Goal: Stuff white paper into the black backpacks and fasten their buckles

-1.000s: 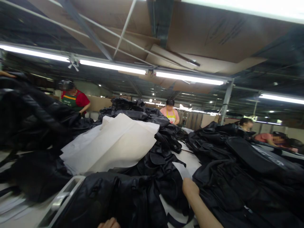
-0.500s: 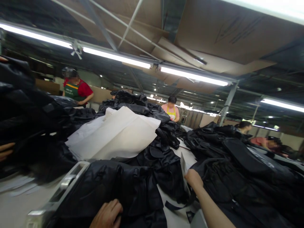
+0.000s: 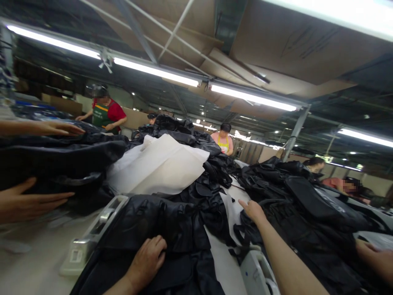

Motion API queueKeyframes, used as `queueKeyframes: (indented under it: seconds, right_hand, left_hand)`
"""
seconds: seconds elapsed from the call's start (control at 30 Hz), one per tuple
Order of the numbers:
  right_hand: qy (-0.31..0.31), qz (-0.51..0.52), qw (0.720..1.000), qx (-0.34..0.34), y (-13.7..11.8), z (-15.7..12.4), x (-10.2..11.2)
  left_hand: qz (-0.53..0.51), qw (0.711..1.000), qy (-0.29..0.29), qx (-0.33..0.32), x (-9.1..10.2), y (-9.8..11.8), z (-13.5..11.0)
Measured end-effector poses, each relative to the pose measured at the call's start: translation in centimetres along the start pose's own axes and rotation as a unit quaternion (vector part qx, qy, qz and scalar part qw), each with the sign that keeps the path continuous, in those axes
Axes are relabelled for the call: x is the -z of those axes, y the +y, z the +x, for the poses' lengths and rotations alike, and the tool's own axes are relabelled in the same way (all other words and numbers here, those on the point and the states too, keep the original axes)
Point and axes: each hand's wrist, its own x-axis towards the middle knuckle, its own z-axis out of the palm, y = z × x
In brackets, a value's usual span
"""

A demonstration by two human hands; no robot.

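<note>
A black bag [image 3: 172, 221] of soft, smooth material lies flat before me. My left hand [image 3: 149, 256] rests on it, the fingers curled into its material. Farther right, my right hand [image 3: 253, 211] is held out with the index finger extended and no object in its grasp. Just left of that hand a thin white sheet [image 3: 229, 209] hangs between dark pieces. Black straps and cloth lie below the fingers. A light-coloured machine arm [image 3: 259, 272] stands beneath my right forearm.
Another person's hands [image 3: 39, 200] reach over dark bags [image 3: 61, 164] at left. One more hand [image 3: 374, 254] touches clear plastic at the right edge. White paper [image 3: 162, 164] covers a black heap. A metal machine frame [image 3: 98, 229] adjoins my bag. More black bags [image 3: 307, 205] pile up at right.
My right hand has let go of the white sheet, which now stands left of it. My left hand stays on the bag. At left, the dark bags have been lowered and the other person's hands opened.
</note>
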Motion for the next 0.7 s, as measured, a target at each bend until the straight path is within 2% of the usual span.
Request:
queueKeyframes:
  seconds: [0.2,0.27,0.37,0.47,0.53,0.6,0.7]
  right_hand:
    - [-0.057,0.004,0.998,0.004,-3.7,-3.7,-5.0]
    - [-0.055,-0.006,0.998,-0.015,-4.4,-4.4,-5.8]
    - [-0.039,-0.017,0.999,-0.031,-4.8,-4.6,-5.9]
    - [-0.018,-0.020,0.999,-0.025,-5.0,-4.4,-4.9]
    - [-0.001,-0.017,1.000,-0.014,-5.1,-4.2,-3.4]
    - [0.025,-0.008,1.000,-0.001,-5.2,-3.9,-1.1]
    - [0.082,0.010,0.996,0.015,-5.5,-3.1,3.7]
  left_hand:
    - [0.000,1.000,-0.008,0.006,0.3,0.4,-0.1]
    - [-0.003,1.000,-0.008,0.010,0.3,0.3,-0.1]
    - [-0.017,1.000,-0.011,0.012,0.0,0.2,0.0]
    - [-0.046,0.999,-0.017,0.001,-0.7,0.8,0.1]
    - [-0.066,0.998,-0.019,-0.011,-1.0,1.5,0.1]
    - [-0.080,0.996,-0.028,-0.026,-1.0,2.4,0.2]
    - [-0.078,0.994,-0.057,-0.042,-0.6,3.0,0.2]
